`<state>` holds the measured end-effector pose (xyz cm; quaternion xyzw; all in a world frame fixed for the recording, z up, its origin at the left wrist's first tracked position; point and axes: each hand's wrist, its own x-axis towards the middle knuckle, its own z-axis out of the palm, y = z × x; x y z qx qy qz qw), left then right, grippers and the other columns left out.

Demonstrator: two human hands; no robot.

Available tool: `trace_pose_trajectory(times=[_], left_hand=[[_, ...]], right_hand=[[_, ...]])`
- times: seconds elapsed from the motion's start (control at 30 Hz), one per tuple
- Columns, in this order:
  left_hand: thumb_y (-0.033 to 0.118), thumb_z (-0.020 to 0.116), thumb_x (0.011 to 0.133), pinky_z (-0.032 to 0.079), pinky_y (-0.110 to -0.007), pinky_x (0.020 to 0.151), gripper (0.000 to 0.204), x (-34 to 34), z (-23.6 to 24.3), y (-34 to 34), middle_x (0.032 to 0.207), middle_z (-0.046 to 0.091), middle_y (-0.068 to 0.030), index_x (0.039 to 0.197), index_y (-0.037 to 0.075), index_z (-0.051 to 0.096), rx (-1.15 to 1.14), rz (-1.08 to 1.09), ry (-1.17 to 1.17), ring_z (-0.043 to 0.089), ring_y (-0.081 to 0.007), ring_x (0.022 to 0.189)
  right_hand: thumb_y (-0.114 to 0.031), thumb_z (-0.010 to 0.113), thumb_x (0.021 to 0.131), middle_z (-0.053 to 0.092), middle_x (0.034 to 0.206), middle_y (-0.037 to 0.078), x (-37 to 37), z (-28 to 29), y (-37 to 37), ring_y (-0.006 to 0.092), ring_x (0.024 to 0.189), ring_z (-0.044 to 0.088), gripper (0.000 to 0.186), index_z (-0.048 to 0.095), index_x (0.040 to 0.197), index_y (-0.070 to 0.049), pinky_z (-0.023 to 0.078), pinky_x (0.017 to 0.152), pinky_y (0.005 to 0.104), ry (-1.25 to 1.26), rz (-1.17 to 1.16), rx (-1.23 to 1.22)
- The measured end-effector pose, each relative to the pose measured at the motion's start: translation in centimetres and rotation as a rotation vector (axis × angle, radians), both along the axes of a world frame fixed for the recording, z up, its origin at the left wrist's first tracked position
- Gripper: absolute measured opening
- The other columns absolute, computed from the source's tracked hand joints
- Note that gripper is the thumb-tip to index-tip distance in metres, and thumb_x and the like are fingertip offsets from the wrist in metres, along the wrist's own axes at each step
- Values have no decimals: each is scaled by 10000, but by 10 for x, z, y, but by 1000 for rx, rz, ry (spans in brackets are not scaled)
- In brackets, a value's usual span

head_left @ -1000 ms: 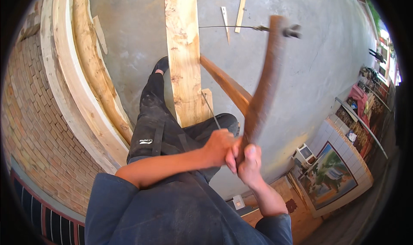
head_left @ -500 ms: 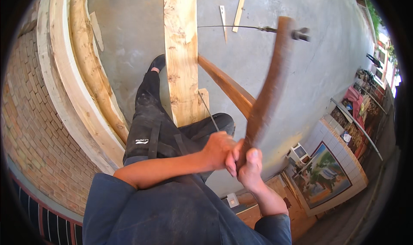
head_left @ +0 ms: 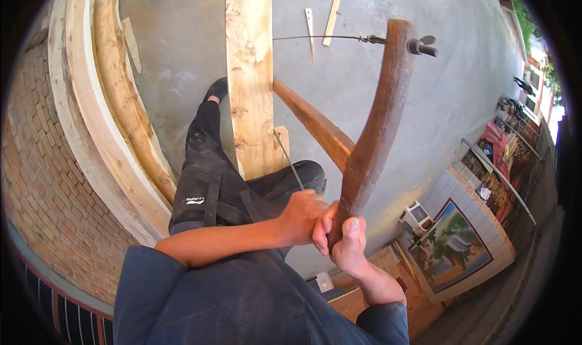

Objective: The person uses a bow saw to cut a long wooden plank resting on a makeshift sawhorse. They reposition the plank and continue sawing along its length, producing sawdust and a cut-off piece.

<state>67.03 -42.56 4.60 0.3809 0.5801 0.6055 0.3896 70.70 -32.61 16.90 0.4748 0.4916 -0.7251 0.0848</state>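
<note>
My right hand [head_left: 351, 246] is wrapped round the lower end of a wooden frame saw's curved side arm [head_left: 379, 120], thumb upward. Beside it, my left hand [head_left: 301, 216] is closed at the same end, where the narrow blade [head_left: 289, 160] comes out; the grip itself is partly hidden. The blade runs up to the right edge of a long pale plank [head_left: 250, 72], and beyond that it is hidden. A wooden crossbar [head_left: 315, 123] and a tension wire [head_left: 315, 37] with a wing nut [head_left: 422, 46] also reach from the arm toward the plank.
My bent leg [head_left: 303, 178] lies by the plank's near end, over a small wood piece [head_left: 281, 142]. Thick timbers [head_left: 91, 102] line the brick paving at left. Thin offcuts [head_left: 333, 14] lie on the concrete floor. A tiled panel with a picture [head_left: 451, 242] stands at right.
The saw arm was blurred by motion and now looks sharp, slightly lower and further left. The plank and surroundings have shifted slightly left in view. Both hands keep their hold.
</note>
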Motion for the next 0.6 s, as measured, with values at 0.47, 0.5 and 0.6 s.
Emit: trace_pose_trajectory(times=[0.47,0.5,0.6], left_hand=[[313,813,627,434,-401,612,338,-7,-6,3,664,538,-23,700,168,517,-7,72,-19,586,-262,654],[314,805,638,424,-397,612,333,-6,5,2,654,519,-13,695,175,507,-1,76,-22,574,-253,653],[308,811,635,418,-406,610,337,3,-29,3,658,530,-17,697,172,508,-15,103,23,574,-261,659]], right_hand=[[-716,431,1043,503,539,100,-20,8,2,154,403,414,698,463,870,-40,330,388,296,-50,15,12],[-724,436,1038,504,539,100,-19,6,2,154,403,414,705,462,866,-40,330,387,296,-44,14,9],[-728,425,1042,505,535,97,-12,-21,3,154,403,414,710,464,854,-43,341,396,296,-67,6,-4]])
